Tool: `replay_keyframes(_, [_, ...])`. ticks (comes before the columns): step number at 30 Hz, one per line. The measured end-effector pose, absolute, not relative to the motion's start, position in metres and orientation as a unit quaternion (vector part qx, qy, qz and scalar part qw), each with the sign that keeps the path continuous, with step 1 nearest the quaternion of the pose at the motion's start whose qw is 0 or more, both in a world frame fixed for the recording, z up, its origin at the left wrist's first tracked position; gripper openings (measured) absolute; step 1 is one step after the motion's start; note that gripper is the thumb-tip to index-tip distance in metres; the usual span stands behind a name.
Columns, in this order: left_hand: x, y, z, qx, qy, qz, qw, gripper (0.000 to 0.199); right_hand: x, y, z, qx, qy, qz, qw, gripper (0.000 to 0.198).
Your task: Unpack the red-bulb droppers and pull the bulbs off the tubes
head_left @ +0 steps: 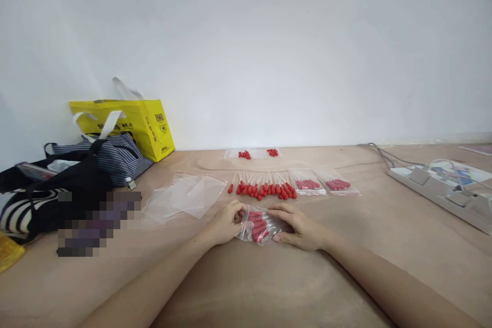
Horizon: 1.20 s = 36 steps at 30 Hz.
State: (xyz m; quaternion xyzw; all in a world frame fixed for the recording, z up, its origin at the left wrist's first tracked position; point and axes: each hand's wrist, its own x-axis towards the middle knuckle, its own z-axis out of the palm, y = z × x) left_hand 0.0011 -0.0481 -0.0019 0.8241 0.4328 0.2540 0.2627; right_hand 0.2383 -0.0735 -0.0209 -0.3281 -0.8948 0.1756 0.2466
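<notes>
Tabletop (pixel 261 287) beneath, a clear bag (pixel 271 223) lies between left hand (pixel 226 221), pinching its end, and right hand (pixel 302 227), spread against it.

Wall (pixel 292 51): pale grey-white, largely plain; the full width of the view is spanned | Table (pixel 384 246): brown top, faintly streaked; far edge is met by the wall | Light: softly diffused; wall is lit more brightly low at centre than along the top; dull sheen is noted on near tabletop
</notes>
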Motion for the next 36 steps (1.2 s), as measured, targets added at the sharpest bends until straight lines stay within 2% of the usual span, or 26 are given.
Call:
replay_keyframes(8, [0.005,-0.056,-0.001,0.819,0.387,0.223,0.361,0.020,0.234,-0.075,-0.023,-0.350,-0.902,0.117,0.223,0.047])
replay_keyframes(18, [-0.001,-0.056,0.004,0.842,0.382,0.213,0.316,0.017,0.235,-0.075,-0.021,-0.368,-0.902,0.117,0.195,0.052])
replay_keyframes(23, [-0.029,-0.049,0.018,0.819,0.422,0.181,0.344,0.016,0.236,-0.074,-0.020,-0.359,-0.907,0.113,0.191,0.050])
replay_keyframes(30, [-0.023,-0.055,0.022,0.868,0.415,0.144,0.232,0.016,0.235,-0.074,-0.019,-0.363,-0.905,0.111,0.194,0.049])
replay_keyframes(33, [-0.016,-0.060,0.029,0.874,0.438,0.087,0.191,0.011,0.235,-0.074,-0.019,-0.363,-0.904,0.114,0.194,0.049])
replay_keyframes(36, [-0.022,-0.065,0.039,0.847,0.493,0.005,0.201,0.008,0.235,-0.073,-0.020,-0.361,-0.905,0.117,0.193,0.049])
